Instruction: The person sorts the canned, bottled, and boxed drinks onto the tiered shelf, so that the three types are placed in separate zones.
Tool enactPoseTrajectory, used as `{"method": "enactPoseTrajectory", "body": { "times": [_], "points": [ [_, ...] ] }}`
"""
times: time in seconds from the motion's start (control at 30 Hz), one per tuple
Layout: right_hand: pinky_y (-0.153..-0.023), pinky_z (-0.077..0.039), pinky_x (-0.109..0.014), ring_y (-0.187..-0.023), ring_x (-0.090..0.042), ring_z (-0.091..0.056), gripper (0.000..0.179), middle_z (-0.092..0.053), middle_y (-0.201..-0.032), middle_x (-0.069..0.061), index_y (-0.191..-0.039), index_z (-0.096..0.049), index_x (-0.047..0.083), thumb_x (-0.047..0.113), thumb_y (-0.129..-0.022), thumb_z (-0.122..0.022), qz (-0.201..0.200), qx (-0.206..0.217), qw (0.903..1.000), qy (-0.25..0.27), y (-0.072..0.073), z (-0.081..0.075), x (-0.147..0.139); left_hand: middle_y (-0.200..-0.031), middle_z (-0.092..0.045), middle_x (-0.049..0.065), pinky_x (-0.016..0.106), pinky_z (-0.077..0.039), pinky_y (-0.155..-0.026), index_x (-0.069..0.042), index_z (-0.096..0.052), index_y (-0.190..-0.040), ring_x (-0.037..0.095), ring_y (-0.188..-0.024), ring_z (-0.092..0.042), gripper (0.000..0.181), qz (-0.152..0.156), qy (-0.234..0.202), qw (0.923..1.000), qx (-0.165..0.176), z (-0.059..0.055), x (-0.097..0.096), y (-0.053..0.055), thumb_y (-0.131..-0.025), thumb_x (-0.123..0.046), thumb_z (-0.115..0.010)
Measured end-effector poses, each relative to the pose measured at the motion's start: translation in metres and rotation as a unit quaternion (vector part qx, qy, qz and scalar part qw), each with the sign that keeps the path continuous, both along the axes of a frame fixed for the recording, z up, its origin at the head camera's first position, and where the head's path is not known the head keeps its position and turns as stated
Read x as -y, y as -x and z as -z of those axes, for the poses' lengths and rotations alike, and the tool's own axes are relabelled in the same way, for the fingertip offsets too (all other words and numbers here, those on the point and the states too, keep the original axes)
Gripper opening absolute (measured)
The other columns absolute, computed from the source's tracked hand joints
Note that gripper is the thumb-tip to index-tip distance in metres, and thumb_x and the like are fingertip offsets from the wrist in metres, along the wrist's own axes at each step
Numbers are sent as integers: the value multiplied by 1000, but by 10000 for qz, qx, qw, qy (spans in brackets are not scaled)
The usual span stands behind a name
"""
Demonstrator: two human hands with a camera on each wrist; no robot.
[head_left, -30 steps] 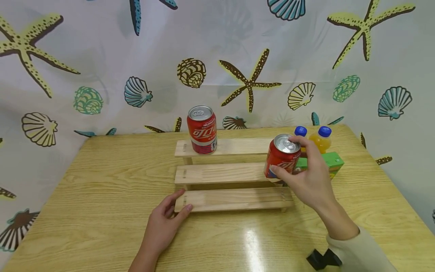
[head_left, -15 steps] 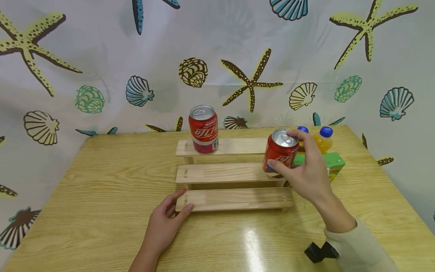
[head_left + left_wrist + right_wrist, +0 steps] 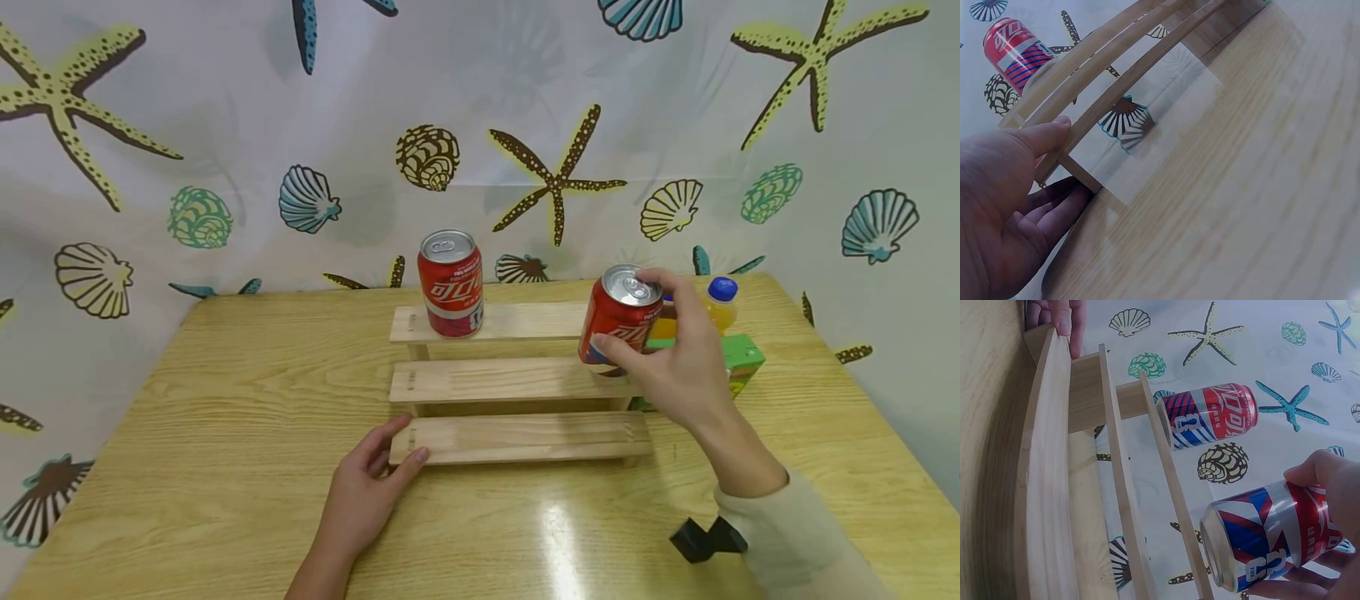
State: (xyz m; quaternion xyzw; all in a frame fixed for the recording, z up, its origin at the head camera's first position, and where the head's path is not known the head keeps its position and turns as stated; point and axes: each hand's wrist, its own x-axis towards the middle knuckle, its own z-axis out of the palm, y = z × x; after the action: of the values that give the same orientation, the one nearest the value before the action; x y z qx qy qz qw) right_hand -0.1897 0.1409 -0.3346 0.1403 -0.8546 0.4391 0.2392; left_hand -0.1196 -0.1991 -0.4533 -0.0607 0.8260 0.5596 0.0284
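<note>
A three-step wooden rack (image 3: 517,437) stands on the table. My left hand (image 3: 366,496) grips the left end of its lowest step, thumb on top, and in the left wrist view the other fingers (image 3: 1063,209) lie around the step's end by the leg. My right hand (image 3: 686,371) holds a red soda can (image 3: 617,321) between thumb and fingers, slightly tilted, near the rack's right end. The right wrist view shows this can's silver base (image 3: 1217,550) close to the top step's edge. A second soda can (image 3: 452,287) stands upright on the top step's left part.
Behind my right hand are a bottle of orange drink with a blue cap (image 3: 722,290), a second blue-capped bottle, mostly hidden, and a green drink carton (image 3: 742,357). A patterned cloth (image 3: 360,108) hangs along the table's back edge.
My right hand has lifted the held soda can and moved it back toward the top step. The left hand, the rack and the other can stay in place.
</note>
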Motion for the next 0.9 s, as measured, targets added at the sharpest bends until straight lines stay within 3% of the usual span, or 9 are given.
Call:
{"method": "enactPoseTrajectory", "body": {
  "times": [0.27,0.9],
  "points": [
    [-89,-52,-51,-114,-29,-54,71,-57,-131,-16,-138,-48,7,12,-78,-85,-25,-209,9998,7,10,-5,1,-156,-43,3,47,-40,-115,-27,-53,-143,30,-144,-39,62,-2,9,10000,-5,1,1,0,-88,-49,-73],
    [-94,-47,-52,-112,-33,-53,68,-54,-137,-15,-139,-47,6,17,-82,-82,59,1,10000,76,31,-11,3,-157,-41,3,50,-39,-114,-27,-52,-144,33,-145,-37,64,35,99,9999,1,0,2,0,-88,-51,-72]
  ]
}}
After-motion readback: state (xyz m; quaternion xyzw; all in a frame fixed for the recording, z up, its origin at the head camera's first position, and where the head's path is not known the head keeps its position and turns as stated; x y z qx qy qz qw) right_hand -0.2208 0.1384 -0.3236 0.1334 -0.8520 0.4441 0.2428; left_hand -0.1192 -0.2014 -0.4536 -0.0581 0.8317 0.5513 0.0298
